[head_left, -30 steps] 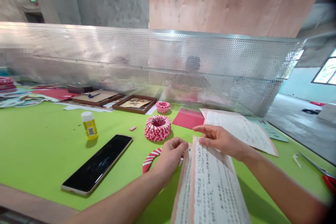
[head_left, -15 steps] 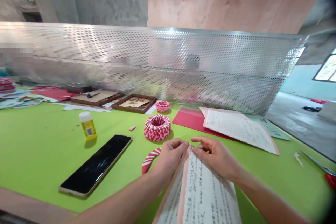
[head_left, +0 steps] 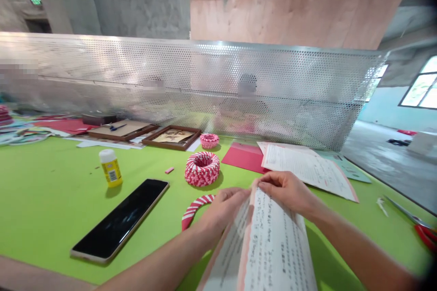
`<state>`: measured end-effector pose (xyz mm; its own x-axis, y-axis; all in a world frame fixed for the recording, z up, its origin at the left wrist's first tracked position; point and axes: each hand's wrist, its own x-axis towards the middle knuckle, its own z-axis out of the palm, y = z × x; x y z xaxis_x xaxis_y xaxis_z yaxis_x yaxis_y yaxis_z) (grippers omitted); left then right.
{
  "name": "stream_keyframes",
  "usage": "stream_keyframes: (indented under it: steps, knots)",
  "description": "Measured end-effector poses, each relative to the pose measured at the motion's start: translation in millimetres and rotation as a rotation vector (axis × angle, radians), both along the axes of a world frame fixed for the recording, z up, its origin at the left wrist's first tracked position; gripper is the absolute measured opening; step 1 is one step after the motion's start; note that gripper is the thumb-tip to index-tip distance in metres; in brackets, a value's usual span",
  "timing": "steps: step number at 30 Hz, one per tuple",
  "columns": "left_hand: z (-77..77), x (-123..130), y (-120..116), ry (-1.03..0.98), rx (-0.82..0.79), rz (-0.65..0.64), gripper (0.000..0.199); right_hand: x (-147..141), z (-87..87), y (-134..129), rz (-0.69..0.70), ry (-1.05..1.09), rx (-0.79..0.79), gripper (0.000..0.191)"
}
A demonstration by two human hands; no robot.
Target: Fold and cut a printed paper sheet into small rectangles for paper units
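Our left grip [head_left: 223, 213] and right grip [head_left: 285, 192] are closed, pinching the top edge of a pink-bordered printed paper sheet [head_left: 276, 241] between them. A red-and-white folded-paper arc [head_left: 196, 209] lies on the green counter [head_left: 51, 218] just beside the left grip.

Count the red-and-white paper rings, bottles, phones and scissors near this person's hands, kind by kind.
Closed paper rings: 2
Open curved paper ring section: 1
Yellow glue bottle: 1
Smartphone: 1
Scissors: 1
Total: 6
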<state>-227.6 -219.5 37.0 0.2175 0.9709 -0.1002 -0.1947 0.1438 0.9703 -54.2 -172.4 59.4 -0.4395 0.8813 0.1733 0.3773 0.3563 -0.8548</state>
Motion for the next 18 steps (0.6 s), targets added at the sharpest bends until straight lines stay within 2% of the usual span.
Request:
stream_keyframes:
  steps: [3, 8, 12, 18]
  knots:
    - [1.3, 2, -5, 0.003, -0.059, -0.080, 0.026, 8, 16.9, 12, -0.039, -0.035, 0.100, 0.015]
    - [3.6, 7, -13, -0.213, -0.082, -0.230, 0.036, 1, 42.2, 16, -0.023, -0.092, 0.272, 0.013]
    - [2.5, 11, -15, -0.310, -0.071, -0.279, 0.034, -6, 42.1, 15, -0.086, -0.192, 0.408, 0.018]
    - [-1.8, 17, -20, -0.330, -0.125, -0.225, 0.035, -3, 35.1, 21, -0.196, -0.217, 0.423, 0.029]
